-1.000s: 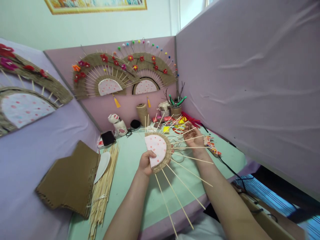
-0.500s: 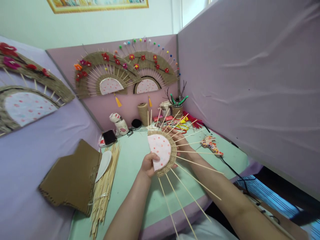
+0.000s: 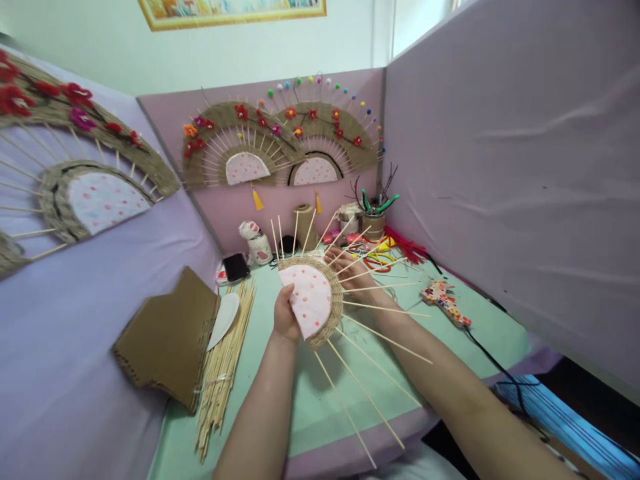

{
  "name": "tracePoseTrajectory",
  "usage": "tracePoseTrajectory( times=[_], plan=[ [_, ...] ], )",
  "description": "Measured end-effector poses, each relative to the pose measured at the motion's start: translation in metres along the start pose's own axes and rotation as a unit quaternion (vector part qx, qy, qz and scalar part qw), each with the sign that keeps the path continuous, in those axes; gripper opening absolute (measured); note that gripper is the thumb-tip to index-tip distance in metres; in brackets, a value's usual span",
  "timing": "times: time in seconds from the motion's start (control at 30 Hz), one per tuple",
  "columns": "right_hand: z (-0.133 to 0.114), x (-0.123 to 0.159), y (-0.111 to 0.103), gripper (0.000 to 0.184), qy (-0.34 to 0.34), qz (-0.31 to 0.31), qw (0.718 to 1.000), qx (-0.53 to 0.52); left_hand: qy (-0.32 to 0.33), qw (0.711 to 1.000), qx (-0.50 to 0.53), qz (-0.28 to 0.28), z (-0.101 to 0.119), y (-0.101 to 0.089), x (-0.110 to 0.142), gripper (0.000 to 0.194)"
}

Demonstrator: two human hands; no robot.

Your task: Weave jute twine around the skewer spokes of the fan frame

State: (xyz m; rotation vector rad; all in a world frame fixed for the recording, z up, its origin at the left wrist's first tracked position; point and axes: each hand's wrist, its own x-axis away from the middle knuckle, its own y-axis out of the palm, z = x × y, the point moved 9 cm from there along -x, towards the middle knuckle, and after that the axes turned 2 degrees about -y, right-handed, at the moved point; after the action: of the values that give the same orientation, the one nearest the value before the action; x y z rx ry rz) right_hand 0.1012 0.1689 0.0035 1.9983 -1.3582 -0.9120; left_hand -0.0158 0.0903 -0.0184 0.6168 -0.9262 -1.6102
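Observation:
My left hand (image 3: 286, 317) grips the straight edge of a half-round fan (image 3: 310, 300), thumb on the front face and fingers hidden behind. White paper with pink dots covers the fan's middle, and a band of woven twine (image 3: 336, 303) runs round its curve. Thin bamboo sticks (image 3: 383, 338) radiate from that band. At the upper right of the band, behind several sticks, is my right hand (image 3: 350, 267) with its fingers bent together at the rim. What they pinch is too small to make out. A loose strand of twine (image 3: 387, 287) shows near that wrist.
Bamboo sticks (image 3: 220, 380) in a bundle and folded cardboard (image 3: 167, 340) lie at left. A twine spool (image 3: 304, 223), scissors (image 3: 383, 261) and a pot with green-handled pliers (image 3: 374, 223) stand behind. A patterned glue gun (image 3: 445, 301) with a cord lies right. Finished fans (image 3: 215, 123) hang on the partition.
The view has swung left, so the surroundings sit further right. My left hand and the fan have tilted slightly, and my left thumb has shifted to the straight edge. My right hand stays by the upper rim.

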Motion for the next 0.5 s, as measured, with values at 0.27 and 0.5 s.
tracePoseTrajectory(
  times=[0.27, 0.5],
  plan=[
    [-0.007, 0.003, -0.036, 0.036, -0.040, 0.050, 0.997, -0.037, -0.014, 1.000, 0.021, 0.004, -0.008, -0.012, -0.012, 0.049],
    [-0.013, 0.007, -0.030, 0.033, -0.039, 0.044, 0.998, -0.022, 0.011, 1.000, 0.021, -0.007, -0.018, -0.009, -0.009, 0.056]
  ],
)
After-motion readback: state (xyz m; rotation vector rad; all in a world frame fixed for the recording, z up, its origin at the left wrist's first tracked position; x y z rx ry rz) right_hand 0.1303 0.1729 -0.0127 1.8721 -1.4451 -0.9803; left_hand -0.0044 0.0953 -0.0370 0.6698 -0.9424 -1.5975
